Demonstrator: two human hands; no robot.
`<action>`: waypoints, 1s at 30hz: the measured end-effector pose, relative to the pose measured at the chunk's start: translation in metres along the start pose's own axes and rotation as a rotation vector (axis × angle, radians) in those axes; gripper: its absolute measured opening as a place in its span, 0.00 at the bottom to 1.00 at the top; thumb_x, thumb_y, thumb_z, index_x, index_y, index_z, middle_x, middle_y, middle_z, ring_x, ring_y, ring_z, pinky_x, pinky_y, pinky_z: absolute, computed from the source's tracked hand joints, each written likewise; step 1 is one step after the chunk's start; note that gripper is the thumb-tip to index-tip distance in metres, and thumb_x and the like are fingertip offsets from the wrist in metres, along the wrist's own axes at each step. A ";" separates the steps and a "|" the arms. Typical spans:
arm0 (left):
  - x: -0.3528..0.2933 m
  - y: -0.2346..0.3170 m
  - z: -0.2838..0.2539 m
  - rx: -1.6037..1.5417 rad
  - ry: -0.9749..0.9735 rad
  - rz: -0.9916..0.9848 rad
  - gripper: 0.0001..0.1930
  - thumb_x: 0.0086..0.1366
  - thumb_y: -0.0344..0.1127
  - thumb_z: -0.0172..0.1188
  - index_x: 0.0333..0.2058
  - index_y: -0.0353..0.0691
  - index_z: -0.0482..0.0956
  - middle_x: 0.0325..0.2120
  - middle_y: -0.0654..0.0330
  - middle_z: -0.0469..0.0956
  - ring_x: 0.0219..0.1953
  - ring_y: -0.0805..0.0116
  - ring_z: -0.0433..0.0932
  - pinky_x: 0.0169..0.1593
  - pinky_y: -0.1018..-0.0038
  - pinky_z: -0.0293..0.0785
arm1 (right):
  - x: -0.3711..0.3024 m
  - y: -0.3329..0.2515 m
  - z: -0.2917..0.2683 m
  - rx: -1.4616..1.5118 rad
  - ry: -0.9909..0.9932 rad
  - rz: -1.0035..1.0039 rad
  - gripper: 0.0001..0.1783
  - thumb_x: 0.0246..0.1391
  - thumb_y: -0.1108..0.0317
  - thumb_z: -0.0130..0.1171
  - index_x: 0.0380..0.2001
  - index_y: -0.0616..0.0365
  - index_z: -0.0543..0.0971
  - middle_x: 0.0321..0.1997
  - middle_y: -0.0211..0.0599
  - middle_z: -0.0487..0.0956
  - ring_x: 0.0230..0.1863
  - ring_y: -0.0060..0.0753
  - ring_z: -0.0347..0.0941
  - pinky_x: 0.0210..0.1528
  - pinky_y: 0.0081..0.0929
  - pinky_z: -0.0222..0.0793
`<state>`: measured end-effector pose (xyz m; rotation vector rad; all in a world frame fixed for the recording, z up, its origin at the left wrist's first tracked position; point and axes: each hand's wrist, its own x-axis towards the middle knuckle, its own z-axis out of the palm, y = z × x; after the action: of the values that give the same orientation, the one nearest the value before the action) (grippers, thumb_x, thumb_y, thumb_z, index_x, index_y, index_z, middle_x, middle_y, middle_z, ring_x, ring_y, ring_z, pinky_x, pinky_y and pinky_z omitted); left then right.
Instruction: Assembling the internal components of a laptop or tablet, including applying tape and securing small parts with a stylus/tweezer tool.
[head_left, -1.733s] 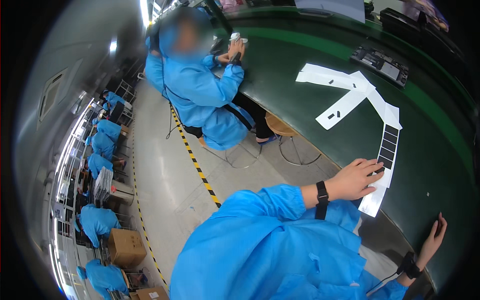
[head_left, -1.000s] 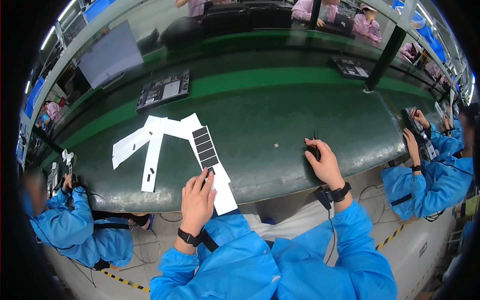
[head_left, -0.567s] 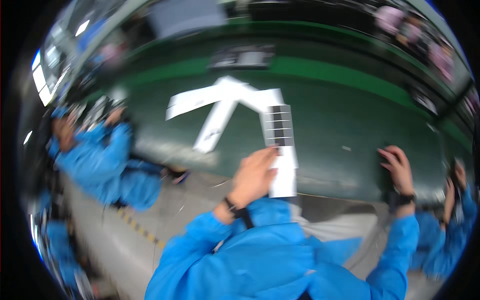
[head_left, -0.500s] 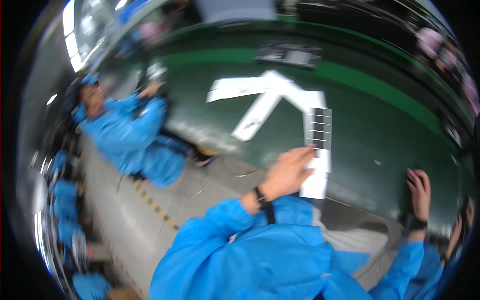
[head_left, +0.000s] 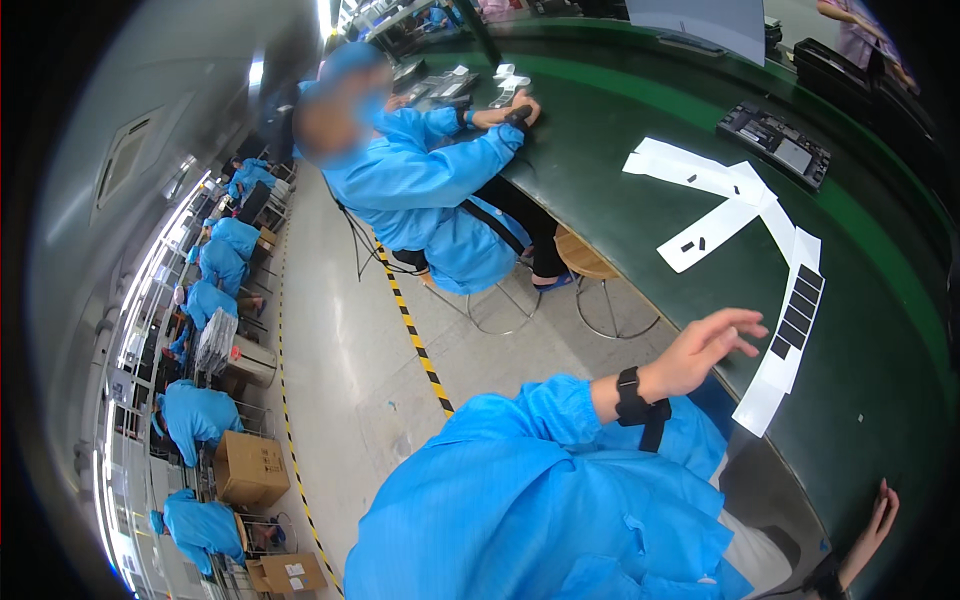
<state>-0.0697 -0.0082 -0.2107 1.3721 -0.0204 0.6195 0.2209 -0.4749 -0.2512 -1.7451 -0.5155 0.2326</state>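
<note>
Head view down over a blue sleeve: left hand opened, fingers spread and holding nothing, hovering at the near edge of the green bench top, fingertips just beside the near half of a long white strip printed with a row of black squares

Right hand down at the bench's near right corner, fingers straight and unclenched, grasping nothing; contact with the surface impossible to tell this close to the rim of the picture

Strip lying flat, long axis running from the near edge away toward the far side of the bench, plain white end nearest the person, black squares toward the far end, where it meets two other white strips in a fan

Judged from the pose: best to bring the left palm down flat on the plain near end, clear of the black squares, and to press evenly so that the strip keeps its line and does not swing about its far end

Also on the bench: a dark tray toward the far edge; at the left end, a seated co-worker in a blue coat, hands on the bench
</note>
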 end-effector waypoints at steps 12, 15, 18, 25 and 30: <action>0.001 0.022 0.012 1.074 -0.243 0.362 0.16 0.59 0.32 0.62 0.47 0.40 0.78 0.43 0.59 0.81 0.41 0.61 0.78 0.47 0.66 0.71 | -0.050 -0.009 -0.056 -0.182 0.215 0.017 0.22 0.72 0.60 0.41 0.59 0.65 0.67 0.64 0.46 0.70 0.67 0.37 0.63 0.71 0.33 0.53; 0.000 -0.005 0.016 1.133 -0.284 0.276 0.20 0.62 0.38 0.61 0.52 0.42 0.76 0.52 0.60 0.77 0.54 0.62 0.74 0.57 0.63 0.66 | -0.023 0.017 -0.101 -0.010 0.206 0.113 0.24 0.72 0.57 0.42 0.62 0.64 0.65 0.66 0.43 0.68 0.69 0.35 0.61 0.73 0.32 0.50; -0.007 -0.022 0.016 1.212 -0.401 0.240 0.24 0.64 0.43 0.59 0.57 0.45 0.73 0.60 0.62 0.71 0.64 0.63 0.66 0.64 0.59 0.59 | -0.005 0.032 -0.122 -0.410 0.144 0.080 0.25 0.71 0.58 0.43 0.64 0.62 0.64 0.69 0.41 0.66 0.71 0.36 0.58 0.72 0.32 0.48; -0.010 -0.032 0.008 1.197 -0.427 0.259 0.28 0.63 0.49 0.59 0.60 0.47 0.71 0.64 0.63 0.67 0.66 0.62 0.64 0.65 0.57 0.57 | -0.010 0.045 -0.108 -0.675 0.077 -0.038 0.27 0.71 0.59 0.44 0.68 0.59 0.61 0.73 0.41 0.60 0.73 0.36 0.52 0.73 0.32 0.45; -0.013 -0.037 0.005 1.226 -0.423 0.302 0.29 0.63 0.51 0.58 0.61 0.47 0.70 0.64 0.63 0.66 0.65 0.62 0.64 0.65 0.57 0.57 | -0.011 0.041 -0.100 -0.732 0.077 -0.074 0.27 0.70 0.61 0.44 0.67 0.59 0.61 0.73 0.40 0.59 0.73 0.37 0.52 0.73 0.32 0.45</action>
<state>-0.0636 -0.0207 -0.2474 2.7117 -0.2193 0.5840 0.2622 -0.5743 -0.2678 -2.4246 -0.6572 -0.0962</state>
